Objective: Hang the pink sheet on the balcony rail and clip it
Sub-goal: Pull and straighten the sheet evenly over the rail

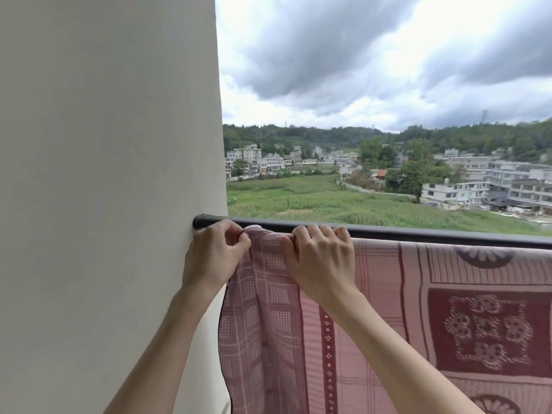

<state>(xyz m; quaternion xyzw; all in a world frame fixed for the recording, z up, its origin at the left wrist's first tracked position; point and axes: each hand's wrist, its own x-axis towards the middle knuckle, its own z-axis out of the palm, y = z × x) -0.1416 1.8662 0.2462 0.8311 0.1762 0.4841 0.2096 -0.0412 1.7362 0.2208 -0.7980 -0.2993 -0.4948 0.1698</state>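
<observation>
The pink sheet (388, 309) already hangs over the dark balcony rail (433, 236), its left edge bunched at the rail's left end beside the white wall (104, 174). The left hand (213, 252) pinches that bunched corner between thumb and curled fingers; just to its right, the right hand (321, 261) curls over the rail top and grips the fabric there. A pale lump between the hands may be a clip (too hidden to tell). To do this step well, I judge the cloth should be gathered tight against the rail and held flat under the right hand, so a clip bites sheet and rail together, not loose folds.
</observation>
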